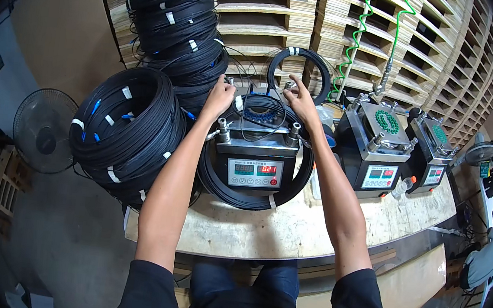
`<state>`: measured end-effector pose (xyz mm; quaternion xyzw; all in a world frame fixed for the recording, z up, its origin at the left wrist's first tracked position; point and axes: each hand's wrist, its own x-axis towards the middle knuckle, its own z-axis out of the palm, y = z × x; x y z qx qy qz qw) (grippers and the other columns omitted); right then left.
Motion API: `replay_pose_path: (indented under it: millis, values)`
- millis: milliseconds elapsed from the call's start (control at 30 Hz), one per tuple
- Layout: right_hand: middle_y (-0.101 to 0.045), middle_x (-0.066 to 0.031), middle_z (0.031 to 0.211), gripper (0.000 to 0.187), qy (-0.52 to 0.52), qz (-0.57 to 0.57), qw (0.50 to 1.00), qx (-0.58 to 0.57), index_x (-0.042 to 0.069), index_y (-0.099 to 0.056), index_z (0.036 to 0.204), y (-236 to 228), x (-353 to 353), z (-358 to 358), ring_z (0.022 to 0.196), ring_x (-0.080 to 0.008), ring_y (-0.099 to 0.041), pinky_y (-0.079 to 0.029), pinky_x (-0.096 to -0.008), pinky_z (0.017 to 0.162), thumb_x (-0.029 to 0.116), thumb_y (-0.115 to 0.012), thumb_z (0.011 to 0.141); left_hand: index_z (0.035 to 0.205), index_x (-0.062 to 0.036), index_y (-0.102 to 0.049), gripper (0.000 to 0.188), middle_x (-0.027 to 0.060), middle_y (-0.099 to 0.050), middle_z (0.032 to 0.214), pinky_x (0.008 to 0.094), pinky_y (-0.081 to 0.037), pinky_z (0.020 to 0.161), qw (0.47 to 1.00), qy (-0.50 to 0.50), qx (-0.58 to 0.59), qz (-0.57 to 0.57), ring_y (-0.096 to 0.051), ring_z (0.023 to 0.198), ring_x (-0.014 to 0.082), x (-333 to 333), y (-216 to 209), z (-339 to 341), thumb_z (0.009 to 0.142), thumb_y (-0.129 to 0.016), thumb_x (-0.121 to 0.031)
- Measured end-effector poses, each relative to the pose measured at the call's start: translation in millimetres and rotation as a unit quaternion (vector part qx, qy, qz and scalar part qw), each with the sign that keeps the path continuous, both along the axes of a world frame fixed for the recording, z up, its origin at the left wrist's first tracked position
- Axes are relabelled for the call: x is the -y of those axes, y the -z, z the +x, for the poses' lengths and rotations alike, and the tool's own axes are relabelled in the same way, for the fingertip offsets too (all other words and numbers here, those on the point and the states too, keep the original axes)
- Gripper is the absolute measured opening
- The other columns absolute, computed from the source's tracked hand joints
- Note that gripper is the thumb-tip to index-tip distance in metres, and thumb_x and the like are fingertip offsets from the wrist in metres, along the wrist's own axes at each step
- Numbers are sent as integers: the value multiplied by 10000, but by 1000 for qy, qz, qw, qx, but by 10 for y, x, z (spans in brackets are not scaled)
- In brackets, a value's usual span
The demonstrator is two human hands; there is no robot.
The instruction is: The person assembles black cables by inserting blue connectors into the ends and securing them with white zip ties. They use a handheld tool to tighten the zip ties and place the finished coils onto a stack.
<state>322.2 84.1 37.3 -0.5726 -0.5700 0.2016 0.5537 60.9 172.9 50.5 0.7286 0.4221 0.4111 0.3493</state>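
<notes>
From where I stand, the left hand [221, 98] curls at one rear post [229, 81] of the boxy machine [257, 154]; I can't tell if it grips. The right hand [302, 105] has its index finger and thumb spread near the opposite post. The machine sits on the wooden table [213, 229], ringed by a black cable coil [240, 201]. A thin loop [252, 140] droops over its front edge: a forearm drawn back could snag and kink it.

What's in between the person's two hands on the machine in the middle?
In the head view, coiled black cable on top of the middle machine lies between the left hand and right hand.
</notes>
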Motion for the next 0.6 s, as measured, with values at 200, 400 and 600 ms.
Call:
replay_pose_path:
  millis: [200,400,600]
  values:
    - [-688,-237,1142,671,33,-27,999,12,148,-448,1485,-154,124,-149,1075,-331,-671,-486,-396,972,292,-673,869,1512,81,-303,709,107,-713,909,303,-466,905,999,-1,6,39,-647,901,182,10,-7,-82,936,-572,-231]
    - [-682,-252,1170,679,49,-29,998,36,164,-442,1496,-195,164,-163,1115,-356,-661,-478,-403,994,277,-641,857,1499,61,-350,665,166,-732,1058,331,-446,984,999,-42,-20,28,-667,1042,258,62,-77,-36,932,-556,-219]
    - [-691,-222,1120,676,11,3,1000,-2,184,-429,1511,-70,67,-57,1061,-303,-673,-494,-377,962,194,-603,857,1492,65,-356,662,174,-722,1115,325,-429,1011,1000,-27,4,0,-654,1078,256,127,-103,-8,938,-561,-232]
